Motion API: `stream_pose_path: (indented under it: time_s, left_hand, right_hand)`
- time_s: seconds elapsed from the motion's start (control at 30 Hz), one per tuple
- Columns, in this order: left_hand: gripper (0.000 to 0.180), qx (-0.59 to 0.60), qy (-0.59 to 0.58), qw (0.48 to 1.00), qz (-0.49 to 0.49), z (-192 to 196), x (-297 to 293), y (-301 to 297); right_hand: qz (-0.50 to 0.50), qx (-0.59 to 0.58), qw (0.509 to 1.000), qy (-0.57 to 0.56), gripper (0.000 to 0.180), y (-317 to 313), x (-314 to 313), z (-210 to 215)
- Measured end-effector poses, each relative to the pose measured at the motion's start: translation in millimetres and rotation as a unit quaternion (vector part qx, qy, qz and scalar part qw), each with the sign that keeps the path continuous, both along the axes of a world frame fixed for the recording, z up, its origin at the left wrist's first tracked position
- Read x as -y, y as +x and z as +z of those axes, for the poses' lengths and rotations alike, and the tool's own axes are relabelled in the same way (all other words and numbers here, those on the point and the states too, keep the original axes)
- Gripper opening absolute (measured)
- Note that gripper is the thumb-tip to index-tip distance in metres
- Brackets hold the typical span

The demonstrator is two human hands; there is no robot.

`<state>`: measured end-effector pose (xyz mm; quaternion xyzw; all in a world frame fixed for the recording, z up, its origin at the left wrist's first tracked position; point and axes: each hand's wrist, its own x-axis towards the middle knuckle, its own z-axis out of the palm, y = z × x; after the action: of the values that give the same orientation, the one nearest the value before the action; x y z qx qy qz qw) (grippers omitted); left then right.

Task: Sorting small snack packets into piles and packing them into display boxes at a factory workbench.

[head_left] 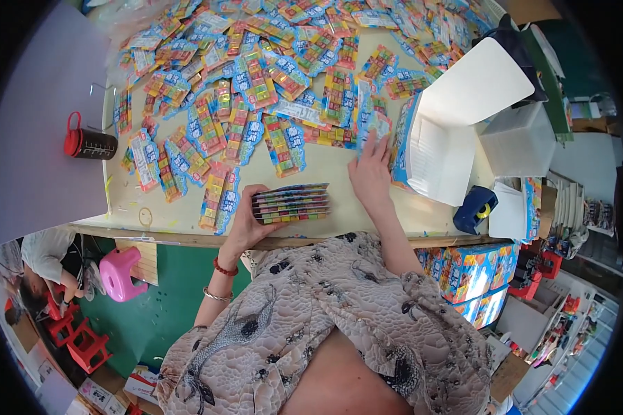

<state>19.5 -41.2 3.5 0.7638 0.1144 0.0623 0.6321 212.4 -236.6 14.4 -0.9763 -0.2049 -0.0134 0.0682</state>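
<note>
Packets on the pale cream surface. The left hand grips a compact stack of flat, blue-edged, multicoloured packets at its left end, near the front edge. The stack is seen edge-on; gripping one end probably holds the layers level and leaves the other end free. The right hand is extended forward, its fingers over a blue-and-pink flat packet; whether they have closed on it cannot be told. The loose blue, yellow and red packets overlap across the far and left parts, a spread that presumably puts many within reach. Just right of the right hand stands an open carton, white inside and blue-printed outside, its flap raised, leaving the interior accessible. A navy-blue tape dispenser sits nearer the front edge, apparently out of the hands' way.
</note>
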Motion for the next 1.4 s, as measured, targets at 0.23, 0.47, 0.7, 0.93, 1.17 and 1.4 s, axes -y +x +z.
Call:
stream_pose_path:
  time_s: [0.23,0.47,0.7,0.93,1.17,1.4]
  left_hand:
    - [0.076,-0.023,0.019,1.0,0.002,2,-1,-3]
    - [0.076,-0.024,-0.003,1.0,-0.001,-1,-1,-3]
    - [0.076,-0.026,-0.043,0.999,0.002,-5,-1,-4]
    - [0.078,-0.047,-0.022,0.999,0.0,3,-4,-2]
    - [0.078,-0.047,-0.024,0.999,-0.009,7,-2,1]
    - [0.069,-0.012,0.026,0.998,-0.06,12,-1,4]
  right_hand:
    - [-0.045,-0.026,0.943,0.329,0.058,22,14,12]
    - [0.002,-0.039,0.976,0.216,0.049,54,11,13]
    - [-0.019,0.129,0.95,0.284,0.024,62,33,13]
    - [0.264,-0.164,0.93,0.194,0.032,88,49,85]
    - [0.326,-0.176,0.919,-0.136,0.056,144,4,56]
    - [0.47,-0.022,0.854,-0.221,0.059,184,-14,38]
